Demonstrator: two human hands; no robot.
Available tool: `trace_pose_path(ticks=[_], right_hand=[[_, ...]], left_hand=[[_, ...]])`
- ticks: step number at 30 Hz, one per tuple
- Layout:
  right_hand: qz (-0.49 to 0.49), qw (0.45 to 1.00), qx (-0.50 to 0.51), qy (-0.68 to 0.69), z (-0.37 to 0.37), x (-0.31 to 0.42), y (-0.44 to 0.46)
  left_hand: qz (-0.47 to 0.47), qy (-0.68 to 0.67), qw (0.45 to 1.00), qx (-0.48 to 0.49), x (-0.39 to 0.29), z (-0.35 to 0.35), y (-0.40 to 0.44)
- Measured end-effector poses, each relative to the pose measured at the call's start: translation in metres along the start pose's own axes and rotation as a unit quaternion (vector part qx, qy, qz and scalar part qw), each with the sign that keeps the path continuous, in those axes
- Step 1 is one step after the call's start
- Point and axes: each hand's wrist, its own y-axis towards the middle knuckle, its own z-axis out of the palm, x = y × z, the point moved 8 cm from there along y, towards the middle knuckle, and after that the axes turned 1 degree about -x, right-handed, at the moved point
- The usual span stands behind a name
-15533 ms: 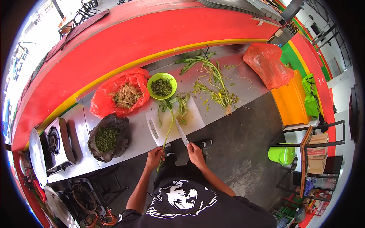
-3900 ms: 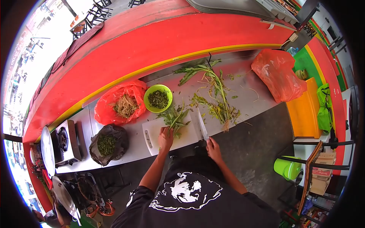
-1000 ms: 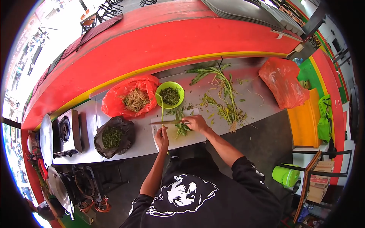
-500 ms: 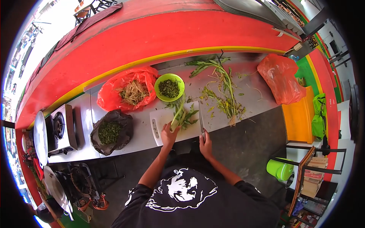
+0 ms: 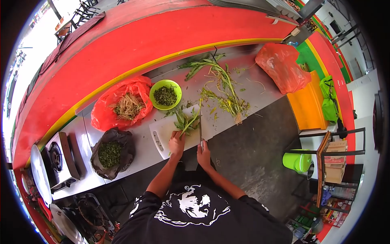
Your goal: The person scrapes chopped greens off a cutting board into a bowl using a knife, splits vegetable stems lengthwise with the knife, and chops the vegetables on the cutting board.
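Left hand (image 5: 176, 144): I pinch a bunch of green, leafy stems (image 5: 186, 122) over the white, rectangular cutting board (image 5: 165, 129). Right hand (image 5: 204, 155): I grip a long metal knife (image 5: 201, 128), blade pointing away from me, beside the stems. Beyond, on the grey metal worktop (image 5: 260, 101), stands a round, lime-green bowl (image 5: 164, 107).

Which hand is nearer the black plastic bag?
Left. The left hand, gripping leafy green stems, is right of the bag; the right hand, holding a metal knife, is farther right.
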Motion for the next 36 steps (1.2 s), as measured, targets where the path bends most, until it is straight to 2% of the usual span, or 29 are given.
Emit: trace_pose_path(ticks=[1, 3, 4, 6, 13, 18, 22, 27, 31, 33, 34, 36], right_hand=[[0.0, 1.0, -0.004, -0.001, 0.005, -0.001, 0.0], [-0.104, 0.992, -0.051, -0.049, 0.008, 0.017, 0.0], [-0.106, 0.992, -0.054, -0.05, 0.01, 0.019, -0.002], [-0.007, 0.999, 0.033, -0.024, 0.024, 0.011, -0.004], [-0.076, 0.992, 0.09, -0.033, 0.049, 0.036, -0.024], [-0.04, 0.987, 0.145, -0.049, 0.068, 0.031, -0.033], [-0.097, 0.985, 0.135, -0.051, 0.074, 0.036, -0.037], [-0.016, 0.988, 0.153, -0.014, 0.065, 0.032, -0.035], [-0.017, 0.993, 0.116, -0.001, 0.045, 0.032, -0.031], [0.007, 0.994, 0.113, 0.005, 0.034, 0.024, -0.029], [0.029, 0.993, 0.111, 0.013, 0.029, 0.017, -0.029], [0.016, 0.997, 0.073, 0.032, 0.018, 0.012, -0.027]], left_hand=[[0.003, -0.002, 1.0, 0.001, 0.0, 0.0, 0.0], [0.017, 0.002, 1.0, -0.013, -0.002, -0.004, 0.001], [0.019, -0.001, 1.0, -0.013, -0.001, -0.005, 0.0], [0.003, 0.008, 1.0, -0.026, 0.005, -0.012, -0.003], [-0.036, -0.003, 0.998, -0.056, 0.029, -0.046, -0.025], [-0.052, -0.031, 0.994, -0.089, 0.045, -0.064, -0.037], [-0.081, -0.033, 0.993, -0.076, 0.056, -0.072, -0.041], [-0.021, -0.017, 0.993, -0.118, 0.039, -0.097, -0.043], [-0.032, -0.033, 0.993, -0.112, 0.041, -0.107, -0.044], [-0.07, -0.076, 0.994, -0.036, 0.05, -0.098, -0.042], [-0.07, -0.076, 0.994, -0.034, 0.047, -0.098, -0.042], [-0.002, -0.184, 0.983, -0.015, 0.03, -0.095, -0.039]])
